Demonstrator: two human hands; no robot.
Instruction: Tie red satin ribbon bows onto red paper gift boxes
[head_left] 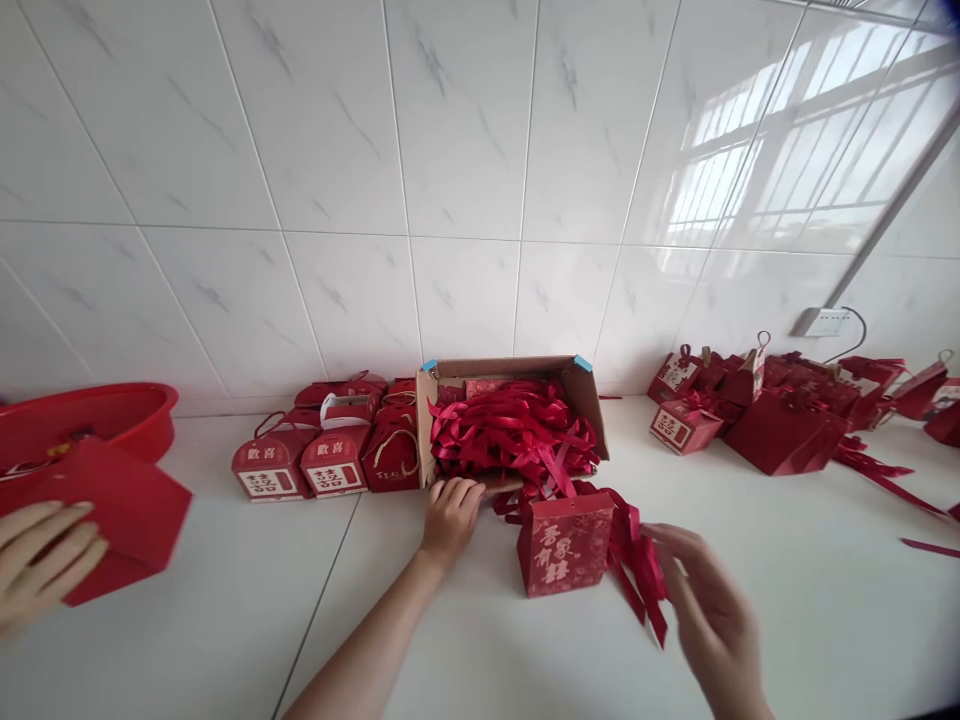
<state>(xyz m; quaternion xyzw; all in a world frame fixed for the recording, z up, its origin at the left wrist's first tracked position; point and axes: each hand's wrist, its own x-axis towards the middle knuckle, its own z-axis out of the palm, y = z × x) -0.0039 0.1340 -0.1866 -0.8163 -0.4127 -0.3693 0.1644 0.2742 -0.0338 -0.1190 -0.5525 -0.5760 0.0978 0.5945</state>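
A small red gift box (564, 545) with gold characters stands upright on the white counter (480, 640). Behind it is a cardboard box (589, 395) heaped with red ribbons (514, 430). My left hand (450, 517) reaches forward, its fingers curled over the cardboard box's front edge beside the ribbons. My right hand (701, 595) hovers just right of the gift box with fingers spread and nothing in them. Its fingertips are close to loose ribbon strands (637, 565) that trail from the pile.
Several folded red gift boxes (330, 460) stand left of the cardboard box, and more (780, 420) are piled at the right by the tiled wall. A red basin (90, 415) sits far left. Another person's hand (45, 570) holds a flat red card (131, 515) there.
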